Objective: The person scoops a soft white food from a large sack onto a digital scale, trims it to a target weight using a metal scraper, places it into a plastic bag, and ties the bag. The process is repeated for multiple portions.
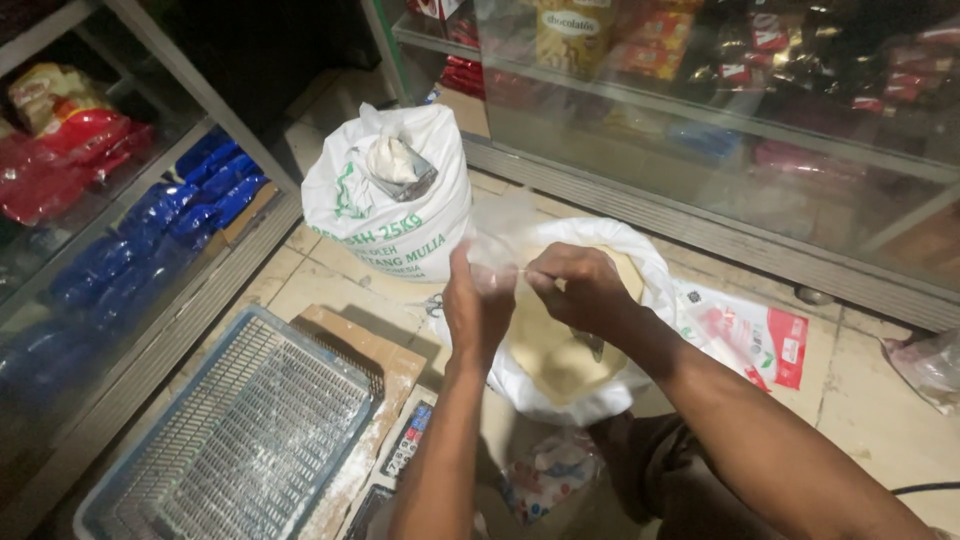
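Both the left hand (478, 300) and right hand (575, 285) pinch a clear plastic bag (500, 235), empty so far, above the open flour sack (560, 345).

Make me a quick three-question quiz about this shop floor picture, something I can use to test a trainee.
1. True or false: both hands hold a thin clear plastic bag.
2. What sticks out of the tall white sack behind the hands: a) a metal scoop b) a broom c) a bottle?
3. Which object lies on the floor left of the left hand?

Key:
1. True
2. a, the metal scoop
3. The blue plastic basket, dusted with white powder
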